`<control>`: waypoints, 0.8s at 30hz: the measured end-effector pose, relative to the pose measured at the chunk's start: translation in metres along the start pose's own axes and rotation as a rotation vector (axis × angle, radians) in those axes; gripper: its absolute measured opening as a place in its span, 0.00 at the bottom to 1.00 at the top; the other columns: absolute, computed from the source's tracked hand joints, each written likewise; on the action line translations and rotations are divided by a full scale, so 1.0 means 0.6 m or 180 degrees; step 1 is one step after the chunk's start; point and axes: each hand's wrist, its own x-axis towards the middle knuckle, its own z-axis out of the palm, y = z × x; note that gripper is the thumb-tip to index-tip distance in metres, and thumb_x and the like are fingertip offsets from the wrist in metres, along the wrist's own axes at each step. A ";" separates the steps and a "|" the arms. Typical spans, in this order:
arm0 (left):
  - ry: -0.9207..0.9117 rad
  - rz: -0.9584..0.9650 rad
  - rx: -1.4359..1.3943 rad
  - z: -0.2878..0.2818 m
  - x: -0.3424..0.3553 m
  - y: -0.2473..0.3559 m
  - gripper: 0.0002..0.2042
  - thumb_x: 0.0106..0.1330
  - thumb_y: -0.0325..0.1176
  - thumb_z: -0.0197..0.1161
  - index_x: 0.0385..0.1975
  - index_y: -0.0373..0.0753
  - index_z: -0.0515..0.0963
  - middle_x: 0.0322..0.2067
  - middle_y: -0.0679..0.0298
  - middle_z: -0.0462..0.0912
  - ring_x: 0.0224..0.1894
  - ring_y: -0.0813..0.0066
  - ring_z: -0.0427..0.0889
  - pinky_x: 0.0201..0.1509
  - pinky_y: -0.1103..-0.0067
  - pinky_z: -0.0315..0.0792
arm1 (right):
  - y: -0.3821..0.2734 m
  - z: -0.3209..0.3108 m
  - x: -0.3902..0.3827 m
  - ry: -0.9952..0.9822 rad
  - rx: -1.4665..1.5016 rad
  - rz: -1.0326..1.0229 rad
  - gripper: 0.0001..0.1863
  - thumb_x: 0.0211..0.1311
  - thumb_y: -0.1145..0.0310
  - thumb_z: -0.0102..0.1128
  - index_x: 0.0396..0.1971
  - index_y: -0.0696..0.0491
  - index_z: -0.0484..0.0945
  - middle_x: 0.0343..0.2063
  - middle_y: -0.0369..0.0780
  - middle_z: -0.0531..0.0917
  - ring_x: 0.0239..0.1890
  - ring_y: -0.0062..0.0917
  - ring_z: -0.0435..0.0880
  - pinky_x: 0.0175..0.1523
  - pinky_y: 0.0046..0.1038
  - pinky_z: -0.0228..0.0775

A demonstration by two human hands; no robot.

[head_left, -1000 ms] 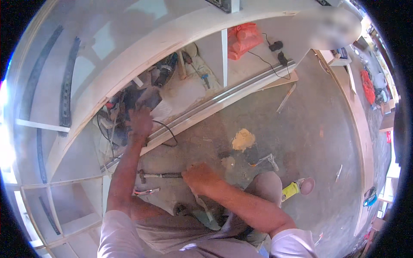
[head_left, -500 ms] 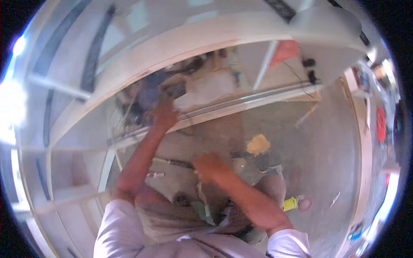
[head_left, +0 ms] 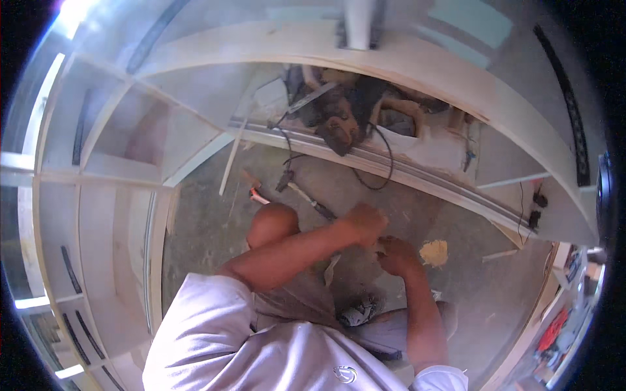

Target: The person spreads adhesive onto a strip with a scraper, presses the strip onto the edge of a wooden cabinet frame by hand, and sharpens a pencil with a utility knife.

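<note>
My left hand (head_left: 365, 225) is closed over the concrete floor, its fingers bent. Just below and right of it is my right hand (head_left: 396, 255), with curled fingers; the two nearly touch. Anything between the fingers is too small or hidden to make out. Left of my left hand lies a long tool (head_left: 312, 201) with a pale shaft and dark grip, perhaps a hammer. A yellowish crumbly pile (head_left: 433, 253) is on the floor right of my right hand. An orange-and-white thin object (head_left: 257, 194) rests beyond my knee.
Ahead runs a low pale rail (head_left: 443, 182) below a wide curved board (head_left: 274, 49). Dark tools or equipment (head_left: 339, 124) sit behind the rail, with a black cable (head_left: 390, 163) looping over it. Open shelving (head_left: 98, 215) stands at left. A pale strip (head_left: 233, 156) leans at the rail.
My view has turned. My left hand has drawn back from the rail and come across beside my right hand; my right hand has left the dark-gripped tool, which lies on the floor.
</note>
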 end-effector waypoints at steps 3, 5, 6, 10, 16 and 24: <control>0.1629 0.0424 0.0309 0.019 0.038 -0.022 0.17 0.48 0.37 0.71 0.36 0.32 0.84 0.36 0.47 0.86 0.40 0.52 0.87 0.43 0.62 0.80 | -0.023 -0.015 0.009 -0.0277 -0.0035 -0.0008 0.25 0.62 0.59 0.59 0.57 0.54 0.76 0.58 0.50 0.78 0.60 0.44 0.76 0.65 0.43 0.66; 0.0778 0.0258 0.0066 -0.006 0.048 -0.023 0.28 0.51 0.46 0.73 0.47 0.31 0.78 0.38 0.49 0.84 0.44 0.48 0.84 0.49 0.58 0.78 | -0.018 -0.002 0.018 -0.0269 -0.0068 0.0034 0.25 0.62 0.58 0.59 0.57 0.54 0.76 0.58 0.49 0.78 0.60 0.45 0.76 0.65 0.43 0.66; 0.0807 0.0265 0.0042 -0.006 0.060 -0.028 0.28 0.51 0.46 0.73 0.47 0.31 0.78 0.38 0.49 0.84 0.44 0.48 0.84 0.49 0.58 0.78 | -0.016 0.003 0.021 -0.0246 -0.0060 0.0073 0.25 0.63 0.58 0.59 0.57 0.55 0.76 0.58 0.49 0.77 0.60 0.46 0.75 0.66 0.43 0.66; 0.0898 -0.0006 0.0022 0.019 0.091 -0.057 0.22 0.46 0.40 0.74 0.41 0.35 0.83 0.38 0.51 0.86 0.44 0.53 0.85 0.49 0.59 0.78 | -0.034 0.010 0.028 -0.0121 -0.0150 -0.0010 0.25 0.64 0.57 0.59 0.56 0.55 0.76 0.58 0.49 0.78 0.60 0.46 0.76 0.65 0.43 0.66; 0.0902 0.0054 0.0166 0.030 0.116 -0.034 0.19 0.44 0.38 0.76 0.38 0.40 0.87 0.38 0.55 0.87 0.46 0.59 0.86 0.51 0.59 0.76 | -0.054 0.012 0.026 -0.0252 -0.0121 0.0029 0.25 0.64 0.57 0.59 0.57 0.54 0.75 0.57 0.49 0.78 0.61 0.45 0.75 0.65 0.44 0.66; 0.1433 0.0374 -0.0372 0.016 0.076 -0.047 0.14 0.50 0.34 0.68 0.35 0.33 0.83 0.35 0.47 0.86 0.43 0.48 0.86 0.49 0.53 0.76 | -0.031 0.057 0.042 -0.0333 -0.0411 -0.0007 0.25 0.64 0.57 0.58 0.58 0.53 0.75 0.57 0.49 0.78 0.61 0.44 0.75 0.66 0.44 0.65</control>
